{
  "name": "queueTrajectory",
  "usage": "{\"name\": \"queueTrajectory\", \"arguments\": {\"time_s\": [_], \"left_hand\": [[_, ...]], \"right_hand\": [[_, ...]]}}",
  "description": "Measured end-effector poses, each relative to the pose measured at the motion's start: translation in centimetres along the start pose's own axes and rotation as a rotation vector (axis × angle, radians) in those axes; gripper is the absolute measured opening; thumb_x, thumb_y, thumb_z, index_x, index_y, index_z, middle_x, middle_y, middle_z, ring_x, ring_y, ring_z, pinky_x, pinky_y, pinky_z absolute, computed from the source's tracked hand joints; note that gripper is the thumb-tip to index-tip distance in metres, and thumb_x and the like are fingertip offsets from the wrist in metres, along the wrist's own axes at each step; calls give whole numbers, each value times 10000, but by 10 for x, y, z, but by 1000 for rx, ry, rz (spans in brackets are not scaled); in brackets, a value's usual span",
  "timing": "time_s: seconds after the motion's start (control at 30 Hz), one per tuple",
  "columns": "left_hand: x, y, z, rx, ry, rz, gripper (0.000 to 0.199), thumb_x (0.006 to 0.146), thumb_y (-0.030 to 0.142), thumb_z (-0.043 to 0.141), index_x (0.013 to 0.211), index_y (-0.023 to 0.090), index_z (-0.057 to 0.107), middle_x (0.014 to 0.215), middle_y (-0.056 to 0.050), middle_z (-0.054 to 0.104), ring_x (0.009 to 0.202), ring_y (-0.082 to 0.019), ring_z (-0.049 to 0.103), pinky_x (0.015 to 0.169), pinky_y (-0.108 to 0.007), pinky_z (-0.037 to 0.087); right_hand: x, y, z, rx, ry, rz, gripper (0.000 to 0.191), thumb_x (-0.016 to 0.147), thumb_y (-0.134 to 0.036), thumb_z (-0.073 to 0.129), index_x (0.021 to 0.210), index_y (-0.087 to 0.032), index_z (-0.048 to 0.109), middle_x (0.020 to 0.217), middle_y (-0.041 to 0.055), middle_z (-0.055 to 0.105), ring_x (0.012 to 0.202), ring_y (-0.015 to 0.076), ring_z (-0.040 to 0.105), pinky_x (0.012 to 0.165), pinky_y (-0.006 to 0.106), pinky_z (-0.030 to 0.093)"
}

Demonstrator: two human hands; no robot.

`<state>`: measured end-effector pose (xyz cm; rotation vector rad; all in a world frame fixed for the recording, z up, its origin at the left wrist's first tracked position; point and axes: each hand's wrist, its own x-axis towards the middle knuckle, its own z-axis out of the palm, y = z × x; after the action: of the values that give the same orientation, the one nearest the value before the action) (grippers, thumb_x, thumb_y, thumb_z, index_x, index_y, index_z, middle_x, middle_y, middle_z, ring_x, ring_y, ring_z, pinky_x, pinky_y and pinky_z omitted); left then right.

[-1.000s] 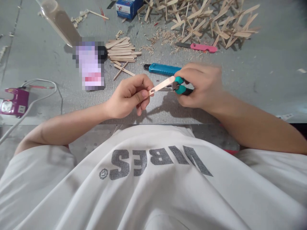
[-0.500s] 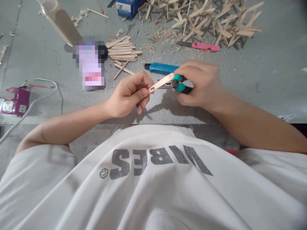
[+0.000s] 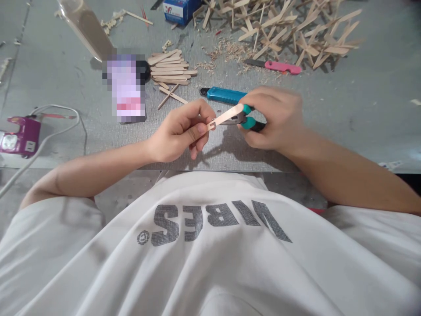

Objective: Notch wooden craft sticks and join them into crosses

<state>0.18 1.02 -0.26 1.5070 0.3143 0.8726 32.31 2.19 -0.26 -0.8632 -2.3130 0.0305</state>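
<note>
Between its thumb and fingers, my left hand (image 3: 184, 129) pinches one end of a wooden craft stick (image 3: 228, 115), which slants up to the right. A small slot shows in the stick near my thumb. My right hand (image 3: 274, 116) is closed round the teal-and-black handles of pliers (image 3: 247, 119). Their jaws point left behind the stick, and part of them is hidden by it; whether they grip the wood I cannot tell. A blue utility knife (image 3: 225, 95) lies on the table just beyond my hands.
Craft sticks (image 3: 171, 68) lie fanned beside a phone (image 3: 128, 90) and a bottle (image 3: 87, 28). Crossed stick pieces (image 3: 272, 26) are heaped at the back right, near wood shavings (image 3: 230, 50) and a pink-handled knife (image 3: 283, 67). A blue box (image 3: 179, 11) and a purple corded device (image 3: 21, 136) also stand here.
Both hands, the stick and the pliers keep nearly the same pose. The stick and pliers have shifted very slightly, and the whole view has moved a little.
</note>
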Motion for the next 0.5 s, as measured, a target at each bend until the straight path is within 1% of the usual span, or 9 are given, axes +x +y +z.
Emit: {"name": "queueTrajectory", "arguments": {"time_s": [0.1,0.17,0.27,0.37,0.43,0.5], "left_hand": [[-1,0,0,29,-3,2,529,1226,778,843,1148,281,679,713,84,743,464,-122,714,432,-215,552],[-3,1,1,43,-3,-15,558,1206,816,849,1164,286,680,713,88,748,458,-126,711,435,-220,559],[-3,3,1,8,-35,-33,513,1234,766,836,1173,289,657,741,78,781,481,-135,741,447,-221,579],[-2,2,0,-38,-59,-33,492,1238,728,851,1189,284,644,765,67,809,510,-146,771,476,-229,613],[-1,0,-2,-46,-52,-38,501,1233,732,857,1202,280,644,779,59,819,530,-155,786,501,-241,634],[-1,-2,-4,-50,-53,-40,503,1236,738,847,1203,282,638,788,55,820,539,-163,793,509,-251,639]], "right_hand": [[-1,0,0,-16,-3,-20,363,930,-355,763,1286,-302,806,1239,99,910,998,340,852,879,497,637],[-1,0,0,-61,-30,3,353,902,-353,759,1248,-298,803,1163,86,896,935,318,820,829,472,614],[-2,-2,-2,-107,-60,24,368,852,-330,750,1213,-291,809,1089,71,872,895,305,791,785,457,606],[0,-6,-5,-105,-95,48,356,874,-304,756,1226,-296,813,1092,80,862,912,320,799,793,474,616],[2,-9,-6,-102,-145,113,308,931,-316,768,1236,-313,815,1119,95,865,958,339,809,831,506,639],[5,-11,-7,-81,-179,171,287,974,-345,775,1258,-327,816,1191,107,886,1028,360,826,881,542,669]]}}
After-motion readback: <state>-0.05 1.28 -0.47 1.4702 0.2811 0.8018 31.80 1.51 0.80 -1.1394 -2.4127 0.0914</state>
